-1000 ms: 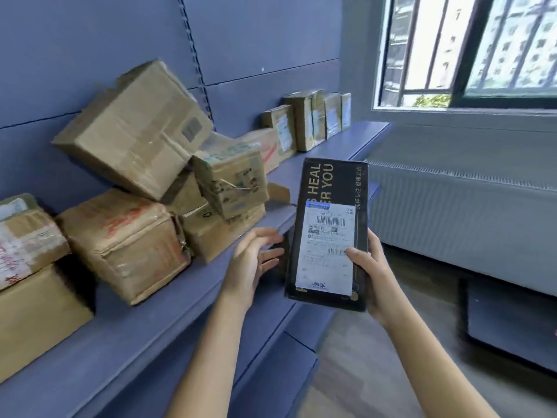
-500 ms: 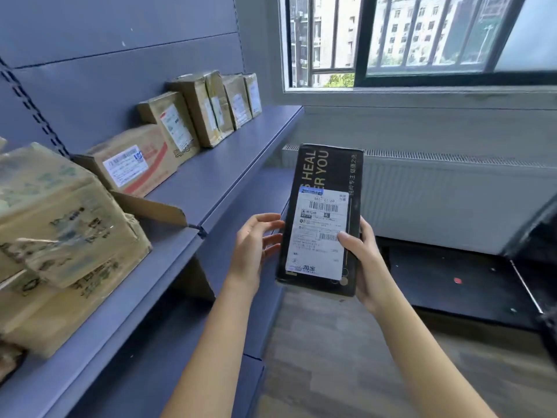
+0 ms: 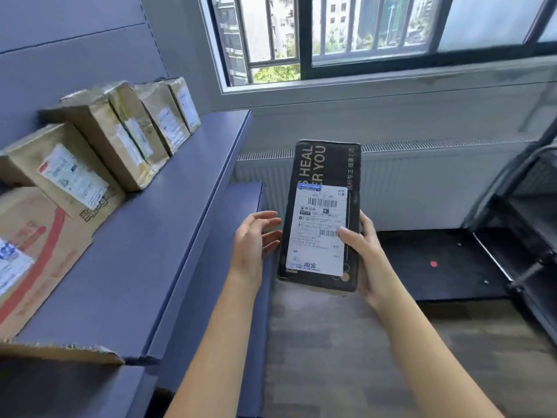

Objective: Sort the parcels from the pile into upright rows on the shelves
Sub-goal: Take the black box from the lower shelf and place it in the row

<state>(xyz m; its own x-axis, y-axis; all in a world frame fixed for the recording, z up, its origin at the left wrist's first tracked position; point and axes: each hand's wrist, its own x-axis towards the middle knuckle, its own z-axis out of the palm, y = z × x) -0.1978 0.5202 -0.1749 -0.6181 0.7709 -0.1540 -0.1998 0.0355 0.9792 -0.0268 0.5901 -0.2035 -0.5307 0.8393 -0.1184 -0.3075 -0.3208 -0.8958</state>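
1. Head view showed the black parcel (image 3: 324, 167) at centre frame, held upright above the floor.
2. Right hand (image 3: 366, 254) gripped its right edge, thumb across the white label.
3. Left hand (image 3: 254, 239) hovered at nine o'clock of it, fingers relaxed and spread; contact unclear.
4. Brown parcels (image 3: 135, 128) stood in a row on the shelf (image 3: 168, 236) at ten o'clock.

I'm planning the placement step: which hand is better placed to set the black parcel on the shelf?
Right. The right hand grips the black parcel, thumb across its label; the left hand is open beside it, holding nothing, though nearer the shelf.
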